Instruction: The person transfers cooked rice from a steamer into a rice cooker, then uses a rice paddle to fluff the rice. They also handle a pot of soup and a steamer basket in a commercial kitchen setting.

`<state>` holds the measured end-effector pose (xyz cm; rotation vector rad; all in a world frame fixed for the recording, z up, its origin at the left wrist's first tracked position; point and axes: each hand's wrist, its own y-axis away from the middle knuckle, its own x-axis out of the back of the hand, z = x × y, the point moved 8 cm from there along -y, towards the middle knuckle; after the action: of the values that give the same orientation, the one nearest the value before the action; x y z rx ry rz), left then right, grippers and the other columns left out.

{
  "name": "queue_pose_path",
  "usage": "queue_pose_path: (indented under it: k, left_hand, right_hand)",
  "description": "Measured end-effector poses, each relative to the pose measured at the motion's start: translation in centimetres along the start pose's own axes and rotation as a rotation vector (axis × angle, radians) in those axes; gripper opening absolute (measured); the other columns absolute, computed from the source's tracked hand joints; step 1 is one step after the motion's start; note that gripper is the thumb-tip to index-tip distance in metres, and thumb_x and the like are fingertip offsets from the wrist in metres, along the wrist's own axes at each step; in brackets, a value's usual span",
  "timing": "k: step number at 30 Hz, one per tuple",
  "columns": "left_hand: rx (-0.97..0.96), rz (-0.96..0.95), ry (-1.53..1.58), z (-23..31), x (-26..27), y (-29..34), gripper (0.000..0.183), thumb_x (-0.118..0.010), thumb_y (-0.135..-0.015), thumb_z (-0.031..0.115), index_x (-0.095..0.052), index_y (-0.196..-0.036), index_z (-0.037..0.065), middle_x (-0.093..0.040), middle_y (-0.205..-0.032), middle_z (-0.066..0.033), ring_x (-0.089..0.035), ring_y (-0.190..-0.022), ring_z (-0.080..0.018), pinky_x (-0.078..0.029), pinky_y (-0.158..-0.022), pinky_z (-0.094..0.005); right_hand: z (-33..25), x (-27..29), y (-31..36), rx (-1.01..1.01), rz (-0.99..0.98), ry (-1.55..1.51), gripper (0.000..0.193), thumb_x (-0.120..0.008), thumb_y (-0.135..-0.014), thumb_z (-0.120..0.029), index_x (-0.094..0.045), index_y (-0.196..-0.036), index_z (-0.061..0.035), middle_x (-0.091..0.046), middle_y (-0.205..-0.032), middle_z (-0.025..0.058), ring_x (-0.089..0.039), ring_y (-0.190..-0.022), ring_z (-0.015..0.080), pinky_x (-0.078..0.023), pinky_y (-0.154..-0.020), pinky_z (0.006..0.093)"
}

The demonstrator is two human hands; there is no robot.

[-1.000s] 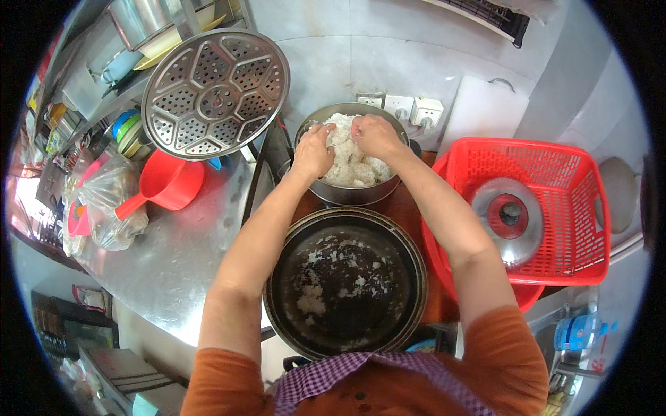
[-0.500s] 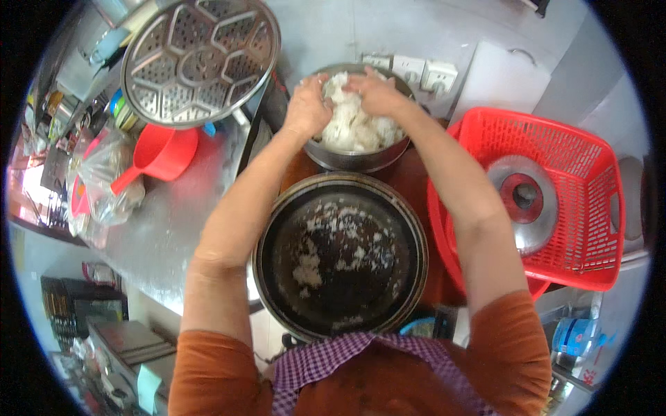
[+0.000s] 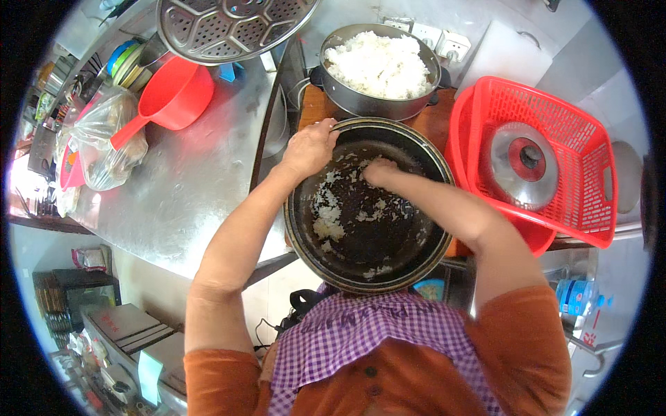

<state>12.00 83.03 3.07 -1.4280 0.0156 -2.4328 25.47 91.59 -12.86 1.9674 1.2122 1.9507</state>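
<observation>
A wide dark round pan [image 3: 388, 243] lies in front of me, its bottom dotted with leftover clumps of cooked rice [image 3: 329, 227]. At its far left rim my left hand [image 3: 313, 147] is closed over the edge. My right hand [image 3: 379, 172] reaches down inside the pan, fingers curled together against the bottom near some rice; what they hold, if anything, is hidden. Beyond the pan stands a grey metal pot [image 3: 378, 104] with dark side handles, heaped with white cooked rice [image 3: 380, 64].
To the right, a red plastic basket [image 3: 583, 173] holds a metal lid [image 3: 524, 166] with a dark knob. On the left, a steel counter [image 3: 201, 180] carries a red dipper [image 3: 177, 97] and a tied plastic bag [image 3: 107, 139]. A perforated steamer plate [image 3: 232, 28] leans at the back left.
Both hands have left the rice in the pot and come back to the dark pan, the left to its rim, the right inside. The view has shifted too.
</observation>
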Motion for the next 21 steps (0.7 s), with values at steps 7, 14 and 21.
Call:
queue_pose_path:
  k: [7, 14, 21]
  left_hand:
    - [-0.063, 0.039, 0.061, -0.1, -0.6, -0.2, 0.027, -0.049, -0.091, 0.021, -0.054, -0.111, 0.004, -0.063, -0.092, -0.0242, -0.060, -0.087, -0.0420, -0.047, -0.078, -0.0488]
    - [-0.025, 0.051, 0.024, -1.0, -0.1, 0.5, 0.029, -0.052, -0.089, 0.019, -0.054, -0.114, 0.004, -0.063, -0.094, -0.0231, -0.060, -0.089, -0.0410, -0.047, -0.079, -0.0481]
    - [-0.593, 0.306, 0.181, 5.4, 3.4, 3.1, 0.038, -0.056, -0.070, -0.005, -0.058, -0.107, 0.003, -0.059, -0.093, -0.0161, -0.056, -0.092, -0.0352, -0.046, -0.086, -0.0423]
  right_hand:
    - [-7.6, -4.6, 0.3, 0.389, 0.077, -0.019, 0.039, -0.059, -0.078, -0.030, -0.065, -0.106, -0.0046, -0.061, -0.116, 0.0198, -0.059, -0.105, 0.0342, -0.045, -0.093, 0.0423]
    - [-8.8, -5.6, 11.5, 1.090, 0.074, 0.202, 0.034, -0.061, -0.075, -0.014, -0.066, -0.109, -0.0120, -0.065, -0.105, 0.0172, -0.062, -0.097, 0.0354, -0.048, -0.086, 0.0440]
    - [-3.9, 1.3, 7.4, 0.606, 0.034, 0.231, 0.040, -0.067, -0.078, -0.029, -0.064, -0.109, -0.0045, -0.064, -0.109, 0.0165, -0.059, -0.105, 0.0309, -0.047, -0.089, 0.0414]
